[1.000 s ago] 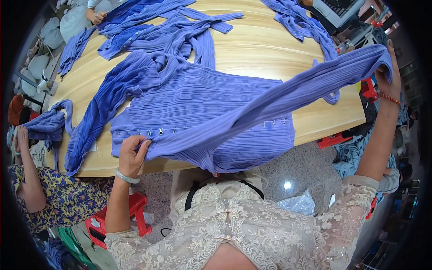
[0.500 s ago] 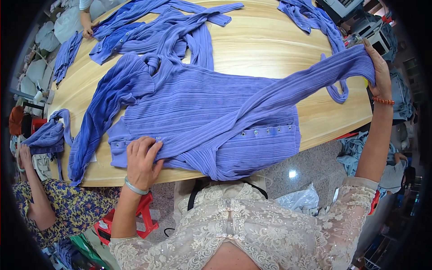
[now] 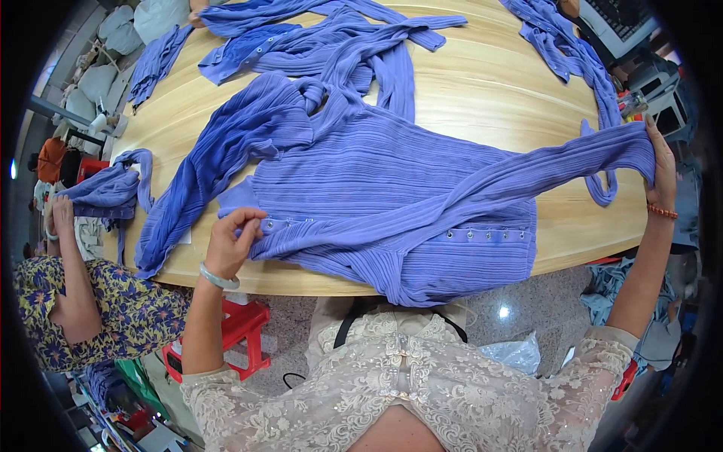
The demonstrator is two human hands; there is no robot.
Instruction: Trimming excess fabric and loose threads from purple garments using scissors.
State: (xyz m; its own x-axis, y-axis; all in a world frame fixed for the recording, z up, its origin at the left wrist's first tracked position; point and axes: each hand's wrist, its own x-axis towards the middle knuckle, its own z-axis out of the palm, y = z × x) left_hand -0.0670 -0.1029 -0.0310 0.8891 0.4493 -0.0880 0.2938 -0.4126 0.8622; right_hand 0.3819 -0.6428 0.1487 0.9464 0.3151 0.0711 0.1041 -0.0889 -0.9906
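Violet-blue ribbed knit, one cardigan [image 3: 361, 166], head view: laid on the wooden bench [image 3: 482, 98] at its near edge, the side fold lying over that edge toward the wearer. A row of metal fasteners [image 3: 471, 234] shows along the front.

Sleeve [image 3: 542, 169], one: drawn out slantwise over the cardigan, its cuff raised near the bench's right edge. Right hand [image 3: 660, 162]: fingers gripping the cuff end. Left hand [image 3: 230, 245]: beside the fasteners near the near-left corner, thumb and forefinger brought close together — whether they pinch cloth cannot be told.

Step in hand, as judged: straightening or spreading the sleeve. The next move would call for a steady hold on the cuff and a sure hold at the left end, so the ribs run without twist.

Surroundings, same view: second sleeve [image 3: 215, 151], darker, bunched toward the left edge; heap of like garments [image 3: 301, 60] toward the far edge; another garment [image 3: 565, 49] at the far-right part, a looped strip [image 3: 606, 192] under the raised cuff. Off the left edge, a co-worker's hand [image 3: 62, 215] at bundled cloth [image 3: 105, 187]. On the floor, a red stool [image 3: 248, 339] and a clear plastic bag [image 3: 516, 351].

In the way, possibly: the looped strip — liable to catch the cuff if lowered — and the heap, which crowds the cardigan's far side.
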